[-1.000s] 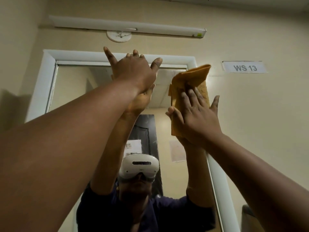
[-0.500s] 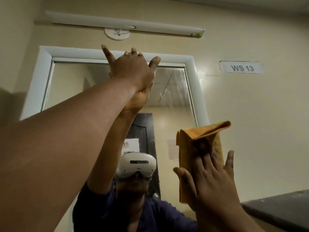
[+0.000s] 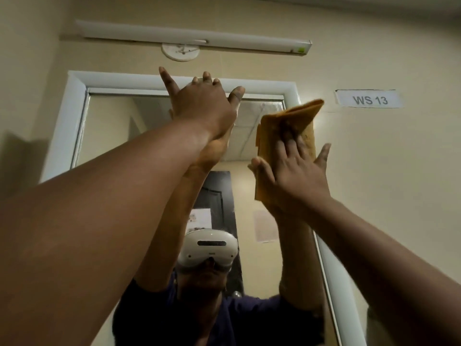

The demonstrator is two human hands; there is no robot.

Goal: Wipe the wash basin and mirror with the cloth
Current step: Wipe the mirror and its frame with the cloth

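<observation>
While the mirror fills the view's centre, left hand lies flat, fingers spread, against its top frame at 12 o'clock; right hand presses the orange cloth flat-fingered onto the glass at 2 o'clock.

Bare mirror glass lies open at the left of the frame. The left hand blocks the top centre, the white frame bounds it, and the cloth covers the upper right corner.
</observation>
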